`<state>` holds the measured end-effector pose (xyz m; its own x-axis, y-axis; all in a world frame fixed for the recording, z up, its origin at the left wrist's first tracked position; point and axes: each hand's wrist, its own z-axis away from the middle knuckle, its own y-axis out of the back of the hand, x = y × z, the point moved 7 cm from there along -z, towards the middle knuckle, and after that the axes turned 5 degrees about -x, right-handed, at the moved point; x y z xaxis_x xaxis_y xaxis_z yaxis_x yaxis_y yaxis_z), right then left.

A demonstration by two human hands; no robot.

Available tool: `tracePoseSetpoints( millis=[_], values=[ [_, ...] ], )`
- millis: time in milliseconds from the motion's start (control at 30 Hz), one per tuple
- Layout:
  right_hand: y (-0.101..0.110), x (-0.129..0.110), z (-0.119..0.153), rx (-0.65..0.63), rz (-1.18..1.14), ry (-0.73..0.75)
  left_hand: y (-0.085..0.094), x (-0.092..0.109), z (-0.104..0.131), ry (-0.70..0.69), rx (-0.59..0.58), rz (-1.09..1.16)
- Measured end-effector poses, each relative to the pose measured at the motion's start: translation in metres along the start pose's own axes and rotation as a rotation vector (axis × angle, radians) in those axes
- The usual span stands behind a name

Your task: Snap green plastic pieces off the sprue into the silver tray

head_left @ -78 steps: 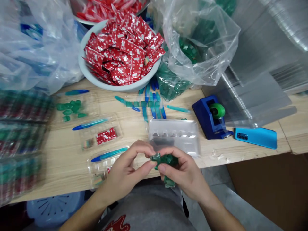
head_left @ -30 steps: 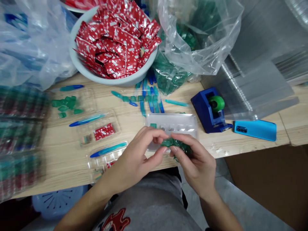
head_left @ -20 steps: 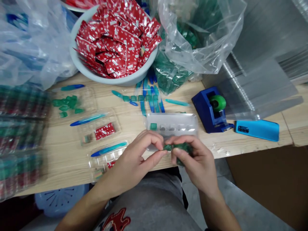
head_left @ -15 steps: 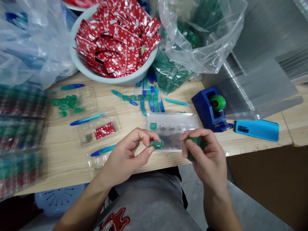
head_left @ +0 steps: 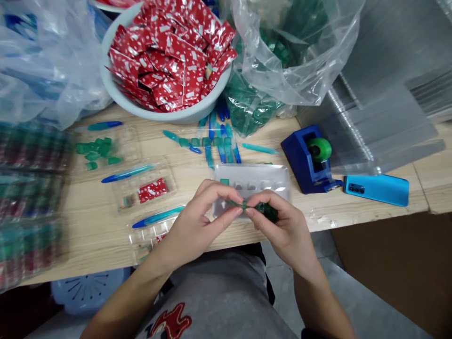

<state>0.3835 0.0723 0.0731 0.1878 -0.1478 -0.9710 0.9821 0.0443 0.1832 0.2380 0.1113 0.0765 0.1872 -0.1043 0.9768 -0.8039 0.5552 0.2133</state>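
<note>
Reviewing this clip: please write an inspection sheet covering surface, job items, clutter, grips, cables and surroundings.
Surface: pale wood-grain tabletop.
Job items: clear tray with one green cube in its upper row; green pieces bunched in the right hand.
Clutter: bowl heaped with red packets, teal and blue sticks, tape dispenser, blue phone.
Grips: left grip and right grip pinch a thin green piece at their fingertips.
Cables: nothing seen.
Surroundings: plastic bag holding green items beyond the tray; brown panel below the table edge.
</note>
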Motion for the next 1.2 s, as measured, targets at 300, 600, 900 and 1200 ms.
tracePoseSetpoints(
  millis=[300, 600, 900, 1200],
  values=[
    [-0.002, 0.002, -0.007, -0.126, -0.260, -0.126, 0.007, 0.017, 0.000, -0.136, -0.126, -0.185],
    [0.001, 0.012, -0.019, 0.085, 0.242, -0.096, -0.010, 0.010, -0.015, -0.296, 0.019, -0.871],
    [0.033, 0.015, -0.008, 0.261, 0.179, -0.126, -0.004, 0.008, -0.026, -0.287, 0.017, -0.912],
    [0.028, 0.019, -0.004, 0.225, -0.153, -0.093, -0.013, 0.008, -0.025, -0.334, 0.037, -1.025]
  ],
)
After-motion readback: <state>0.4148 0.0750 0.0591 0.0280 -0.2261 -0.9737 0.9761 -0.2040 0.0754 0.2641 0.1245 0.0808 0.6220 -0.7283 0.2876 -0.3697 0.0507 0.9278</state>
